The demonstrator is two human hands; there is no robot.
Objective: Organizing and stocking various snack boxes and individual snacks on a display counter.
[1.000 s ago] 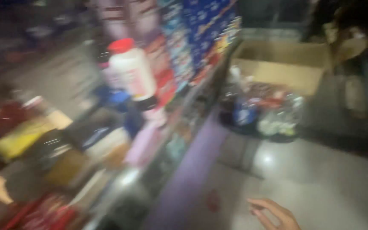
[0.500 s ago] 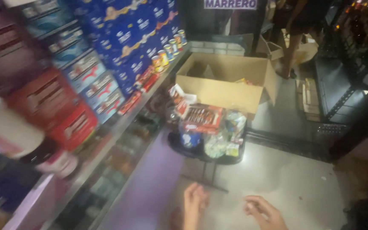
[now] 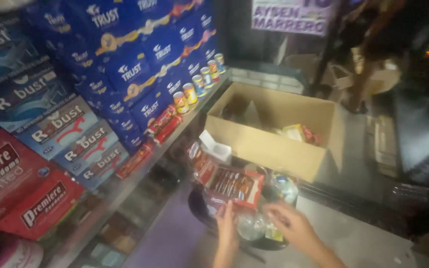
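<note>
Both hands are down in the dark basket (image 3: pixel 274 244) at about 6 o'clock. Left hand (image 3: pixel 226 226) has fingers pressed together against the lower edge of the red packet (image 3: pixel 233 187). Right hand (image 3: pixel 290 224) rests on the clear wrapped stuff, fingers slightly spread. Open cardboard box (image 3: pixel 269 144) sits just behind, at 12 o'clock of the basket.

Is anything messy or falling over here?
Yes. The flat red packet lies tilted atop a heap in the dark round basket, under both hands, left and right. Red bars lie toppled on the shelf edge.
</note>
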